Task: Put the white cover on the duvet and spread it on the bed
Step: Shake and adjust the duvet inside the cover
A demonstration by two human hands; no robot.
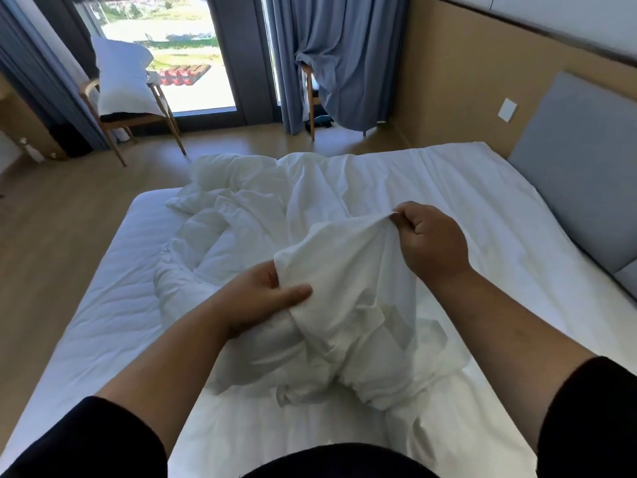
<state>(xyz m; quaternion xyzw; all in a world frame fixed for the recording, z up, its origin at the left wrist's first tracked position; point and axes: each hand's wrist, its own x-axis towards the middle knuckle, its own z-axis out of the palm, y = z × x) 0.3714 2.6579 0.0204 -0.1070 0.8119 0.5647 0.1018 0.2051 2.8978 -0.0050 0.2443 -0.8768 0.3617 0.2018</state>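
So we're standing at the foot side of the bed [103, 305], looking down at our own two hands with the white cover [344, 270] bunched up between them. Our right hand [431, 243], out at about 2 o'clock from the middle of the view, has its fingers curled tight and pinches an edge of the cover, pulling it up into a little peak. Our left hand [262, 291], at roughly 9 o'clock from the bundle, grips the cloth from the side: thumb lying on top of the fabric, the other fingers tucked under it where we can't see them. Black sleeves are pushed up both forearms.

The cover hangs down from both hands in a wrinkly heap that rests on the mattress right in front of us. Past it, toward 12 o'clock, the duvet [241, 201] lies crumpled in a long rumpled pile across the middle of the bed, touching the cover; honestly we can't tell exactly where one white cloth ends and the other starts.

Round the room: a grey padded headboard [568, 167] at 3 o'clock, a wooden chair [103, 125] at 11 o'clock with a white pillow [120, 77] propped upright on it, blue curtains [344, 46] at 12 to 1 o'clock, and a bright window [193, 46] between them.
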